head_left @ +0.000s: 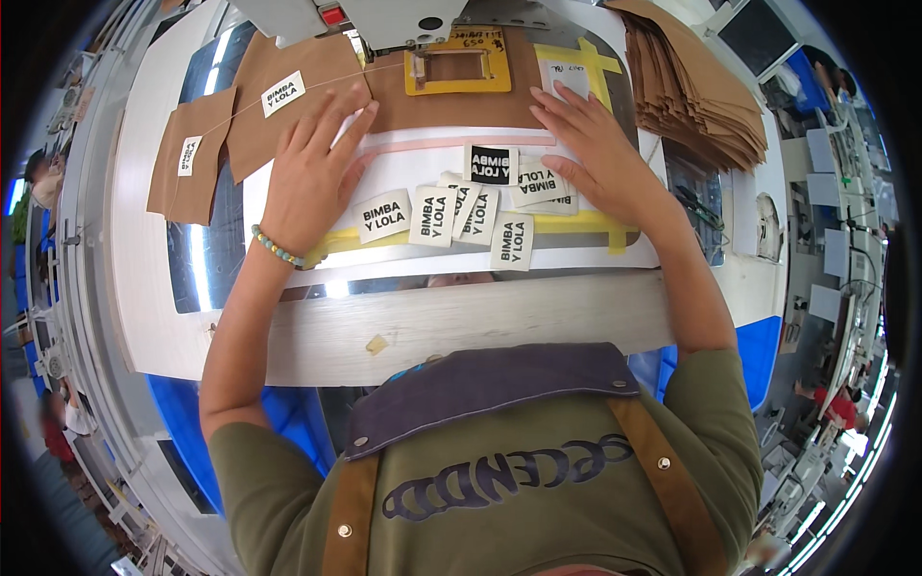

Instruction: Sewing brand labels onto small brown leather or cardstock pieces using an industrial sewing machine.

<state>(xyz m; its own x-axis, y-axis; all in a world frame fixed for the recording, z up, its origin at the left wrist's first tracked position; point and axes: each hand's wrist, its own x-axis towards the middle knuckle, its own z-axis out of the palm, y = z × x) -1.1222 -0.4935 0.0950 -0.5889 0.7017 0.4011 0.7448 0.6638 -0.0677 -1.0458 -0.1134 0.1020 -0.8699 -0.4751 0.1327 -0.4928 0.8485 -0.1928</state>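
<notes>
My left hand (322, 154) lies on the left part of a brown fabric panel (394, 113), its fingers stretched out. At the panel's right edge, my right hand (597, 144) rests with spread fingers beside a taped paper slip (564, 77). Neither hand grips anything. A yellow frame-shaped template (495, 77) sits on the panel below the sewing machine head (413, 21). Between my hands several white labels with black print (434, 216) overlap in a loose pile, and a black label (491, 165) lies at its top.
Brown pieces with a white label sewn or laid on them (197, 187) lie at the left, joined by a thread. A tall stack of brown panels (691, 91) stands at the right. Dark-handled scissors (699, 204) lie below it. Blue bins (759, 360) sit under the table edge.
</notes>
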